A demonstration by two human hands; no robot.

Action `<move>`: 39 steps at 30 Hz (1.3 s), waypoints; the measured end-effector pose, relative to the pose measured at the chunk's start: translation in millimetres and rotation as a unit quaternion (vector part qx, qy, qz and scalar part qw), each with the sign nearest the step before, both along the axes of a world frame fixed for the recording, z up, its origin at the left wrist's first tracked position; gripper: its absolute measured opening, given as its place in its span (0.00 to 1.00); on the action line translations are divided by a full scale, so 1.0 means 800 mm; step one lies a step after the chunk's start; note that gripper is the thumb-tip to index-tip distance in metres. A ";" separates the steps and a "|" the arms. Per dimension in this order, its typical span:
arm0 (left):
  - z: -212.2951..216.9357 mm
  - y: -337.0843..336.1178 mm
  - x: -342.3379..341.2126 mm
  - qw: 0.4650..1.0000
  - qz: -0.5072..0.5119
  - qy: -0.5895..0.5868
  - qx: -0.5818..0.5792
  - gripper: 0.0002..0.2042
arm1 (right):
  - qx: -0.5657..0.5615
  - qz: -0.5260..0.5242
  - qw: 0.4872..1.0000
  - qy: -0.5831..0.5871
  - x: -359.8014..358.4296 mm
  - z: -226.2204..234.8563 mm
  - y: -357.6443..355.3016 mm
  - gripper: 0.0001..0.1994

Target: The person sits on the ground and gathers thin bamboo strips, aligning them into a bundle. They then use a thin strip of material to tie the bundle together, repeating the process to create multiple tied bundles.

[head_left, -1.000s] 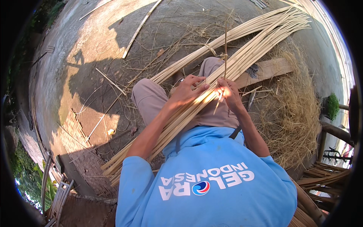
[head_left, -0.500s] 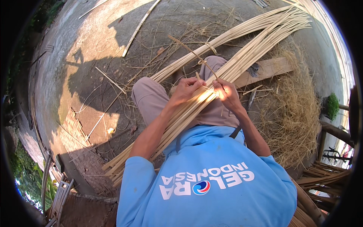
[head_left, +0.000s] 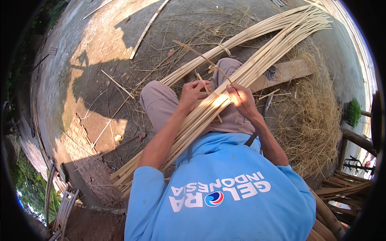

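A bundle of long pale bamboo strips (head_left: 209,107) lies slantwise across my lap, from lower left to upper right. My left hand (head_left: 190,96) is at its left side, fingers closed round a short narrow strip (head_left: 202,78) that pokes up past the fingertips. On the other side my right hand (head_left: 242,99) rests against the bundle. Between its thumb and fingers it pinches a thin brownish strip (head_left: 201,56) that slants up and to the left. Whether the two narrow strips are one piece going round the bundle is hidden.
A second bundle of strips (head_left: 241,38) lies beyond my knees, tied with a thin band. A wooden plank (head_left: 291,73) and a heap of fine shavings (head_left: 307,128) are to the right. Loose strips and a woven mat (head_left: 86,150) lie on the left ground.
My left hand has moved left, away from my right hand, with the short strip in it. The brownish strip's far end has swung slightly left; my right hand has barely moved.
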State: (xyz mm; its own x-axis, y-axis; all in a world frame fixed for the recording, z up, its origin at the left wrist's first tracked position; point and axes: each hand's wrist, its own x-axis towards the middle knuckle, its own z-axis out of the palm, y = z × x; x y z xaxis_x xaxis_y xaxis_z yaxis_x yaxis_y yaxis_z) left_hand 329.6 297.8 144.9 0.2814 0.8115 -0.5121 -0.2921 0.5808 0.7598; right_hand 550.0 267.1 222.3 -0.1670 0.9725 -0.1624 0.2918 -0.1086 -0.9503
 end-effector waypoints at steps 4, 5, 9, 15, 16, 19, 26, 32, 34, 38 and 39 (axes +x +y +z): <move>-0.014 -0.003 0.004 0.995 0.071 -0.056 -0.039 0.15 | -0.025 -0.009 1.000 -0.004 0.001 0.007 -0.001 0.15; -0.016 -0.003 0.006 0.992 0.094 -0.074 -0.046 0.15 | -0.029 -0.025 0.999 0.013 0.006 -0.001 -0.001 0.15; -0.048 0.002 -0.007 0.982 0.176 -0.060 -0.026 0.15 | -0.061 -0.055 0.996 0.035 0.021 0.024 0.000 0.16; -0.086 0.002 -0.027 0.972 0.163 0.163 0.033 0.24 | -0.042 -0.149 0.976 0.150 0.120 0.056 0.017 0.17; -0.084 0.004 -0.020 0.957 0.170 0.233 0.032 0.28 | -0.023 -0.161 0.972 0.170 0.139 0.066 0.022 0.17; -0.077 0.006 0.015 0.903 0.126 0.408 0.047 0.41 | -0.043 -0.204 0.970 0.129 0.145 0.081 0.024 0.19; -0.008 0.015 0.027 0.930 -0.343 0.119 -0.057 0.42 | -0.078 -0.138 0.987 0.001 0.200 0.023 0.023 0.18; 0.031 0.018 0.017 0.865 -0.382 -0.179 -0.272 0.34 | -0.332 -0.120 0.863 0.362 0.190 0.000 -0.001 0.14; 0.043 0.013 0.020 0.859 -0.347 -0.234 -0.296 0.33 | -0.359 -0.104 0.858 0.353 0.180 -0.023 -0.018 0.14; 0.029 0.013 0.014 0.845 -0.356 -0.278 -0.285 0.30 | -0.409 -0.116 0.862 0.274 0.148 -0.025 -0.056 0.17; 0.014 0.014 0.011 0.847 -0.367 -0.266 -0.277 0.29 | -0.411 -0.125 0.857 0.283 0.144 -0.022 -0.063 0.17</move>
State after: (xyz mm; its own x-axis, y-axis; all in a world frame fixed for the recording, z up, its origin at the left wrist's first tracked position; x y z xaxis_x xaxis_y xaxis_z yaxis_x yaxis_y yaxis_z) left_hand 338.2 309.2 156.2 0.9169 -0.0044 -0.3990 0.0854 0.9789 0.1854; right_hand 664.8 217.1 204.8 -0.2481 0.5848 -0.7723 -0.3214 -0.8018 -0.5039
